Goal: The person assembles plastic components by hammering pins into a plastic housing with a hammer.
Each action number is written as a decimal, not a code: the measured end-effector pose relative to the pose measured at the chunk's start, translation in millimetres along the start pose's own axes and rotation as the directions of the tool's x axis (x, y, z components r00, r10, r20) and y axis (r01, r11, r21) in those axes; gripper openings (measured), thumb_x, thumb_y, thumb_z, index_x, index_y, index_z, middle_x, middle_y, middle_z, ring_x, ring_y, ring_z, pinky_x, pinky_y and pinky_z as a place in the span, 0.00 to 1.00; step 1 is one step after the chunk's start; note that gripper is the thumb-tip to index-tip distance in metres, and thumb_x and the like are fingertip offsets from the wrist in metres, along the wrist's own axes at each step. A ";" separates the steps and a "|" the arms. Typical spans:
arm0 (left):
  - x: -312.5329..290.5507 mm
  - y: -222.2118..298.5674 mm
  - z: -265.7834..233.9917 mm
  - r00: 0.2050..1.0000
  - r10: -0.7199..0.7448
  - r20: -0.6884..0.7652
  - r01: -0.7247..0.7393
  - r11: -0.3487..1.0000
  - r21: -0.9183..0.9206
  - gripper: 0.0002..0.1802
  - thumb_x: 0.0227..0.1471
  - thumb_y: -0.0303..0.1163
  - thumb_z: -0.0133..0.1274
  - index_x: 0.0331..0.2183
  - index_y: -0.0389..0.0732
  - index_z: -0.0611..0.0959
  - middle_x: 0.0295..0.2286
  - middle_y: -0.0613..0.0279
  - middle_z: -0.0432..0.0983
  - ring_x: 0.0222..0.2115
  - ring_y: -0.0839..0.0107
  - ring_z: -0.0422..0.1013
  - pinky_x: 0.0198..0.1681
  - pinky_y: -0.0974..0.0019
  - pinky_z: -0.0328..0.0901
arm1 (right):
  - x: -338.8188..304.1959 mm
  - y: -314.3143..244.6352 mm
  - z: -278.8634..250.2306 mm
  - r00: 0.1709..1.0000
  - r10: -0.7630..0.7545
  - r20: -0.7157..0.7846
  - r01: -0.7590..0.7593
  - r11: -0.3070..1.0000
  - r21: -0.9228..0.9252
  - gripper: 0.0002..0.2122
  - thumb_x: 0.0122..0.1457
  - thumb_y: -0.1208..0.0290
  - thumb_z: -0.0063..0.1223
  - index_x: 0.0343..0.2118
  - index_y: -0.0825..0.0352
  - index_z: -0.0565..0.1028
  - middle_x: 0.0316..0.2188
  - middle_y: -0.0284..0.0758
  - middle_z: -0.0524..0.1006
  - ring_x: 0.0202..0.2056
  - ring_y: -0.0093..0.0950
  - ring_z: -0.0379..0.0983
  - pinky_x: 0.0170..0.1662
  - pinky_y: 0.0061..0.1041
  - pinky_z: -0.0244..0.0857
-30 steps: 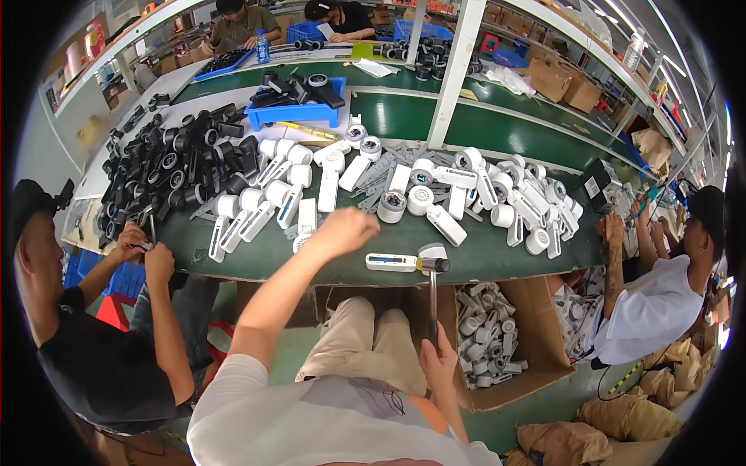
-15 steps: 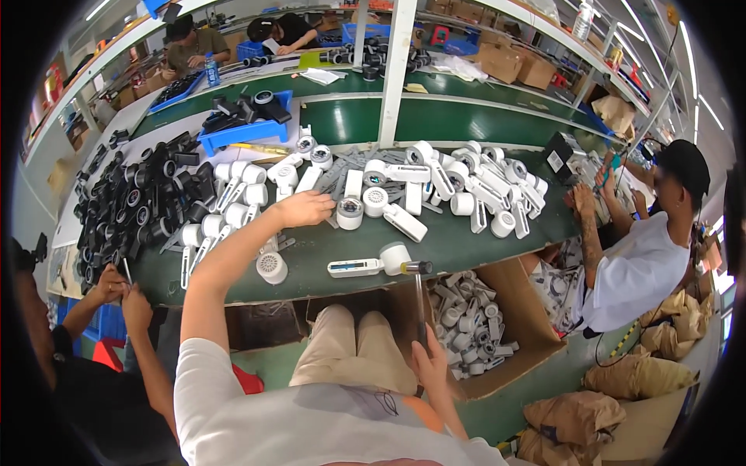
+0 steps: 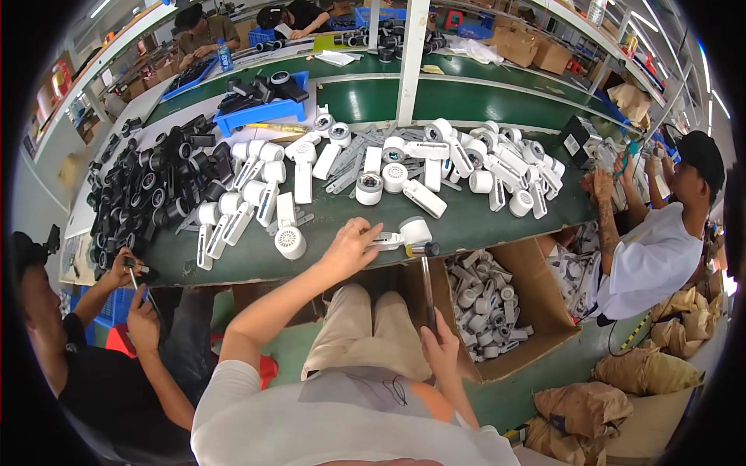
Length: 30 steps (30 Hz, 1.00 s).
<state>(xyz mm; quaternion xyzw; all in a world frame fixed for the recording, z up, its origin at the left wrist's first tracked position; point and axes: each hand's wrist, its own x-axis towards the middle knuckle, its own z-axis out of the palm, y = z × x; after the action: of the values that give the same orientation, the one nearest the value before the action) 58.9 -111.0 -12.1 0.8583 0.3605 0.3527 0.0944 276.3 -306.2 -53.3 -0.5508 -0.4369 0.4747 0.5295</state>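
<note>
A white handheld fan (image 3: 415,230) lies near the table's front edge, its round head to the right. My left hand (image 3: 351,248) is closed over its handle, hiding most of it. In my right hand (image 3: 441,343) is a small hammer (image 3: 426,283) with a metal shaft. The hammer's yellow and black head is up against the fan's round head in this view; whether they touch I cannot tell. Further back lies a heap of white fans (image 3: 489,159), and another fan with a slotted round face (image 3: 290,241) lies to the left.
Black fan-like units (image 3: 144,182) pile up on the left of the green table (image 3: 311,260). A blue tray (image 3: 260,116) sits behind them. Below the front edge stands a cardboard box (image 3: 544,303) of white fans. Co-workers sit at both sides; a white post (image 3: 413,70) rises at the back.
My left hand has come from the far pile toward the front edge and onto the fan's handle. The hammer stays in my right hand. The whole view has shifted slightly.
</note>
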 end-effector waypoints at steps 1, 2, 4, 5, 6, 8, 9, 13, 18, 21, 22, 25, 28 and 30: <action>-1.9 1.0 6.0 0.998 -0.017 -0.055 0.019 0.999 0.036 0.19 0.44 0.22 0.54 0.43 0.36 0.79 0.33 0.52 0.69 0.34 0.56 0.66 0.39 0.59 0.63 | -1.3 -0.5 0.6 1.000 0.000 -0.002 0.000 1.000 -0.002 0.22 0.57 0.79 0.50 0.56 0.68 0.65 0.19 0.23 0.66 0.20 0.11 0.58 0.22 0.13 0.55; -2.2 1.4 11.7 0.993 -0.032 -0.110 0.040 0.997 0.071 0.18 0.44 0.24 0.55 0.42 0.36 0.80 0.33 0.53 0.69 0.34 0.57 0.66 0.39 0.59 0.63 | -2.5 -1.3 1.1 1.000 -0.003 -0.004 0.003 1.000 -0.010 0.22 0.57 0.79 0.50 0.56 0.68 0.65 0.19 0.23 0.66 0.20 0.11 0.58 0.22 0.12 0.55; -1.2 1.8 19.9 0.986 -0.061 -0.157 0.073 0.995 0.071 0.18 0.44 0.25 0.56 0.41 0.36 0.81 0.33 0.54 0.70 0.34 0.57 0.65 0.39 0.59 0.63 | -4.0 -2.3 3.3 1.000 -0.008 -0.003 0.008 1.000 -0.017 0.22 0.57 0.79 0.50 0.56 0.68 0.65 0.19 0.23 0.66 0.20 0.11 0.58 0.22 0.12 0.55; -0.5 2.6 22.9 0.975 -0.090 -0.203 0.106 0.992 0.070 0.17 0.45 0.26 0.57 0.40 0.36 0.81 0.33 0.54 0.70 0.34 0.58 0.65 0.39 0.59 0.63 | -4.7 -2.7 4.0 1.000 0.003 -0.004 -0.003 1.000 0.002 0.22 0.57 0.79 0.50 0.56 0.68 0.65 0.19 0.23 0.66 0.20 0.11 0.58 0.22 0.12 0.55; 1.1 4.4 25.7 0.975 -0.089 -0.203 0.105 0.992 0.068 0.17 0.45 0.26 0.57 0.40 0.36 0.81 0.33 0.54 0.70 0.34 0.58 0.65 0.39 0.59 0.63 | -5.7 -3.1 4.2 1.000 0.015 -0.006 -0.015 1.000 0.021 0.22 0.57 0.79 0.50 0.56 0.68 0.65 0.19 0.23 0.66 0.20 0.11 0.58 0.22 0.12 0.55; 3.4 6.6 29.2 0.969 -0.097 -0.228 0.112 0.992 0.053 0.13 0.44 0.28 0.58 0.36 0.38 0.83 0.33 0.56 0.72 0.36 0.57 0.65 0.39 0.58 0.64 | -7.0 -1.9 4.9 1.000 0.018 -0.008 -0.018 0.999 0.026 0.22 0.57 0.79 0.50 0.56 0.68 0.65 0.19 0.23 0.66 0.20 0.11 0.59 0.22 0.12 0.55; 3.1 6.4 30.2 0.969 -0.096 -0.228 0.110 0.993 0.050 0.13 0.44 0.28 0.58 0.36 0.38 0.83 0.33 0.56 0.72 0.36 0.57 0.65 0.39 0.58 0.64 | -7.4 -1.4 4.8 1.000 0.022 -0.009 -0.021 0.999 0.034 0.22 0.57 0.79 0.50 0.56 0.68 0.65 0.19 0.23 0.66 0.20 0.11 0.59 0.22 0.12 0.55; -2.8 5.9 31.8 0.970 -0.086 -0.226 0.103 0.992 0.067 0.13 0.43 0.29 0.58 0.36 0.41 0.84 0.32 0.58 0.73 0.37 0.59 0.65 0.38 0.58 0.63 | -6.9 -3.5 6.3 1.000 -0.006 -0.020 0.006 1.000 -0.007 0.22 0.57 0.79 0.50 0.57 0.67 0.65 0.19 0.22 0.66 0.19 0.11 0.58 0.21 0.12 0.54; -3.7 3.6 31.6 0.969 -0.116 -0.220 0.141 0.985 0.104 0.13 0.43 0.31 0.59 0.36 0.48 0.85 0.30 0.65 0.74 0.36 0.62 0.66 0.38 0.59 0.59 | 14.6 -5.1 2.7 0.995 -0.093 0.036 0.099 0.968 -0.231 0.22 0.58 0.77 0.49 0.56 0.69 0.64 0.27 0.32 0.74 0.26 0.20 0.68 0.31 0.19 0.64; -3.9 -1.2 31.5 0.958 -0.206 -0.200 0.223 0.973 0.063 0.13 0.42 0.33 0.60 0.35 0.52 0.86 0.27 0.69 0.74 0.35 0.64 0.66 0.38 0.59 0.57 | 33.2 -24.3 11.5 0.924 -0.379 0.056 0.363 0.818 -0.446 0.21 0.59 0.76 0.49 0.56 0.69 0.63 0.32 0.42 0.76 0.31 0.29 0.71 0.37 0.24 0.66; -3.2 -3.0 32.3 0.944 -0.287 -0.162 0.289 0.957 -0.011 0.13 0.42 0.32 0.61 0.35 0.51 0.86 0.27 0.68 0.75 0.34 0.65 0.66 0.37 0.61 0.59 | 37.8 -31.4 11.6 0.957 -0.279 0.079 0.284 0.843 -0.457 0.21 0.59 0.75 0.49 0.56 0.67 0.63 0.34 0.48 0.75 0.32 0.39 0.73 0.37 0.28 0.66; 1.6 -3.2 28.4 0.910 -0.405 -0.085 0.394 0.911 -0.121 0.13 0.41 0.32 0.62 0.35 0.50 0.85 0.27 0.67 0.76 0.32 0.66 0.66 0.37 0.63 0.61 | 51.1 -47.1 1.1 0.961 -0.227 0.158 0.277 0.766 -0.580 0.22 0.58 0.75 0.49 0.56 0.66 0.63 0.34 0.50 0.75 0.33 0.45 0.72 0.37 0.33 0.66; 2.7 -4.5 30.3 0.890 -0.451 -0.069 0.431 0.880 -0.198 0.13 0.40 0.31 0.63 0.34 0.48 0.85 0.27 0.66 0.77 0.32 0.66 0.68 0.38 0.64 0.63 | 49.4 -54.4 -0.6 0.939 -0.315 0.135 0.335 0.759 -0.559 0.21 0.58 0.75 0.49 0.56 0.65 0.64 0.34 0.51 0.74 0.33 0.42 0.72 0.39 0.29 0.65; 2.8 -5.3 31.3 0.886 -0.456 -0.082 0.426 0.872 -0.240 0.13 0.39 0.31 0.63 0.33 0.48 0.84 0.27 0.65 0.78 0.32 0.66 0.69 0.39 0.64 0.63 | 51.2 -55.7 -0.8 0.917 -0.378 0.125 0.382 0.747 -0.544 0.21 0.58 0.75 0.49 0.56 0.65 0.64 0.34 0.51 0.74 0.34 0.43 0.73 0.39 0.30 0.65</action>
<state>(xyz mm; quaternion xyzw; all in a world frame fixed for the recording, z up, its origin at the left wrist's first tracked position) 78.4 -102.4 -35.7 0.7118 0.5122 0.4164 0.2401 286.8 -252.7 -0.8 -0.5788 -0.6606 0.2106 0.4291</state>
